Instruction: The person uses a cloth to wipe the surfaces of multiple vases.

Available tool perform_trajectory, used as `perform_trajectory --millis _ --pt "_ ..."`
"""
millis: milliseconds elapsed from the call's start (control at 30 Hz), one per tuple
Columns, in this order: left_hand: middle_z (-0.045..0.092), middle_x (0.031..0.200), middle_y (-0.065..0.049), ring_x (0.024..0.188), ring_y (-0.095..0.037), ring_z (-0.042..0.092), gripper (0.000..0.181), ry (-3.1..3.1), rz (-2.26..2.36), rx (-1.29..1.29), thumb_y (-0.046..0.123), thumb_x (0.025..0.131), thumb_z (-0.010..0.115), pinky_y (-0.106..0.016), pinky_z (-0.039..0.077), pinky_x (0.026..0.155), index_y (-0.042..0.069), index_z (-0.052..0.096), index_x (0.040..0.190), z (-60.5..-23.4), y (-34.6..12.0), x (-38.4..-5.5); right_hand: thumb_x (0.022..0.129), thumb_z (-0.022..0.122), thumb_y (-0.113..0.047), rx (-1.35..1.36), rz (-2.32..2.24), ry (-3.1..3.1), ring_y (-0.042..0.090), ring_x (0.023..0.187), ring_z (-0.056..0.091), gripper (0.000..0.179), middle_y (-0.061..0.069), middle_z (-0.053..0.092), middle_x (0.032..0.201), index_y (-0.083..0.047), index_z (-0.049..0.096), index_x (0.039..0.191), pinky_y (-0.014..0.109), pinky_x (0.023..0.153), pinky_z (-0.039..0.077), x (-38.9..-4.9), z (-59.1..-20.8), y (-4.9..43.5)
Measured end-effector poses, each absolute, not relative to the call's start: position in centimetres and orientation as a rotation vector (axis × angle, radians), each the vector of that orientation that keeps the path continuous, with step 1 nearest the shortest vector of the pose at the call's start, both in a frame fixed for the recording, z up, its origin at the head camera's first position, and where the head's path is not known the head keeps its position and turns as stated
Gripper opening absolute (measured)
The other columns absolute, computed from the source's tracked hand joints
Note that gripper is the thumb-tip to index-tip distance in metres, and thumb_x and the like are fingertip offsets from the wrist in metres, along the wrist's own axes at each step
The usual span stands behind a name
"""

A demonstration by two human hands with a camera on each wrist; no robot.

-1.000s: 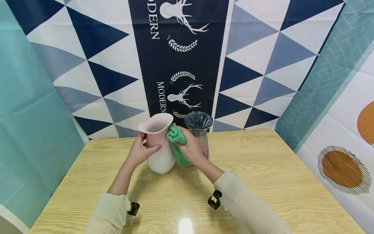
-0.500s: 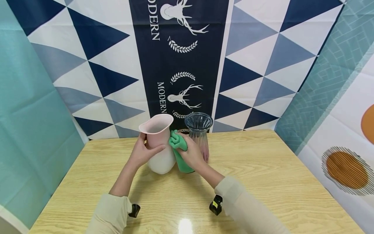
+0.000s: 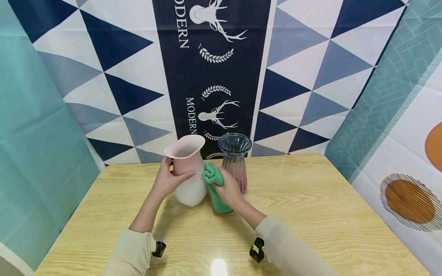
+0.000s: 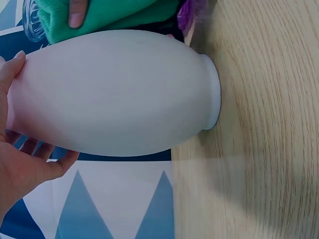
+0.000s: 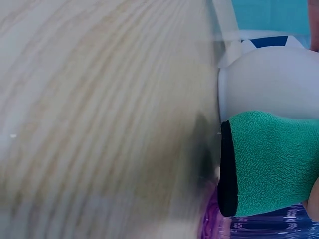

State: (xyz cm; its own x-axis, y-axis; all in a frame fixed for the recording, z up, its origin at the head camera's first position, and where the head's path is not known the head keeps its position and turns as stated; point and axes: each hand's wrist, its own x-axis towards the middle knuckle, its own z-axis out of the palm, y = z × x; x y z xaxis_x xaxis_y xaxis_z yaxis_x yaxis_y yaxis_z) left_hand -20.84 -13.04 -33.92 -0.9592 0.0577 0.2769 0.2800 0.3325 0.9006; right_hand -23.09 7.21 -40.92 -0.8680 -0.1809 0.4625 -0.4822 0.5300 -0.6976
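Observation:
A vase [image 3: 190, 180], pink at the neck and white below with a wavy rim, stands near the back of the table. My left hand [image 3: 168, 180] grips its neck from the left, thumb across the front and fingers behind. In my right hand [image 3: 228, 188] is a bunched green cloth [image 3: 218, 197], held against the vase's right side. The cloth's lower part hangs down, and its dark edge shows in the right wrist view. Seen from the left wrist, the vase's pale body [image 4: 124, 94] tapers to a narrow foot above the wood.
A ribbed glass vase [image 3: 235, 153], blue at the top and purple-pink at the base, stands right behind my right hand. The wooden table [image 3: 310, 199] ends at a patterned cloth backdrop [image 3: 290, 76]. Hanging fabric [image 3: 41, 153] borders the left side.
My right hand and the green cloth have slid down along the vase's right side, from near its rim to its middle. My left hand keeps its grip on the neck.

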Motion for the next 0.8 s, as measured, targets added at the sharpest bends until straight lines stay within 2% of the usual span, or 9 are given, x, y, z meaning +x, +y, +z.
perform_trajectory --millis 667,800 --pt "0.042 0.132 -0.017 0.117 -0.032 0.043 0.078 -2.397 -1.671 -0.31 0.01 0.077 0.077 -0.051 0.043 0.1 0.007 0.031 0.14 -33.8 -12.9 -20.5 0.084 0.069 -0.016 0.504 1.2 -2.525 0.03 0.115 0.056 0.049 0.012 0.058 0.129 -0.012 0.052 0.13 0.046 0.098 0.045 -22.3 -42.0 7.5" --pt "0.042 0.132 -0.015 0.118 -0.03 0.043 0.08 -2.414 -1.671 -0.286 0.016 0.077 0.077 -0.05 0.042 0.102 0.009 0.029 0.14 -34.7 -13.3 -21.1 0.083 0.07 -0.015 0.511 1.184 -2.52 0.03 0.116 0.056 0.05 0.012 0.058 0.129 -0.012 0.053 0.129 0.046 0.098 0.045 -22.2 -42.0 7.6"
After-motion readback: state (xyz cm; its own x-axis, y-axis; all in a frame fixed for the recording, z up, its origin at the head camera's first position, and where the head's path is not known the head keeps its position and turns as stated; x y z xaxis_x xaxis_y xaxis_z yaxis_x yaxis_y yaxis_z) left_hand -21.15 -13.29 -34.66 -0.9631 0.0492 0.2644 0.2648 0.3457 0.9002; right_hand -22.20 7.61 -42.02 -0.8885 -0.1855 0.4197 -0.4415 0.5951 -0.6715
